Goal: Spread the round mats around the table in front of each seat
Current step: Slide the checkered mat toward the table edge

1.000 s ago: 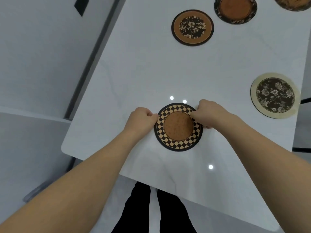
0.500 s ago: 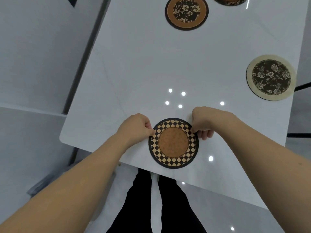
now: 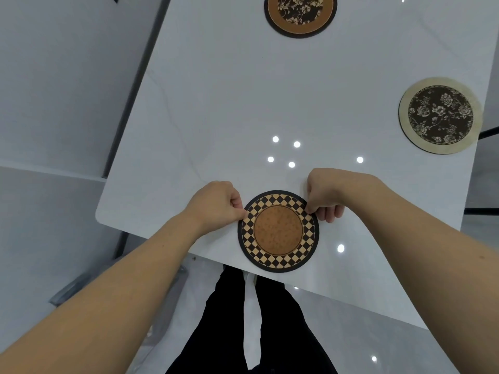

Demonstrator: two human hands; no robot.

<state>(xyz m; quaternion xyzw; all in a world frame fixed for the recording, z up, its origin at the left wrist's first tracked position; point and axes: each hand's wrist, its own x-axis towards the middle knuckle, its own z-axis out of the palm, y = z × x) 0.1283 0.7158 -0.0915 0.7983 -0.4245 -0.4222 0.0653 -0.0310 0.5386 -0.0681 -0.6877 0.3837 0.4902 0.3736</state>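
Both hands, left hand (image 3: 216, 206) and right hand (image 3: 328, 193), pinch the checkered mat (image 3: 278, 231) between them; two floral mats (image 3: 440, 116) (image 3: 300, 12) lie well beyond; no writing shows.

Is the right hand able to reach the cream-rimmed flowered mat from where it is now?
Probably yes: the table between the right hand and the cream-rimmed mat is bare, but the hand must first release the checkered mat.

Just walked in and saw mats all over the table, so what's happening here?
A person is laying round mats out on a white table. Both hands pinch the checkered mat by its rim, left hand on its left side, right hand on its right, with the mat at the table's near edge in front of them. A beige-rimmed floral mat lies at the right edge and a brown-rimmed floral mat farther away.
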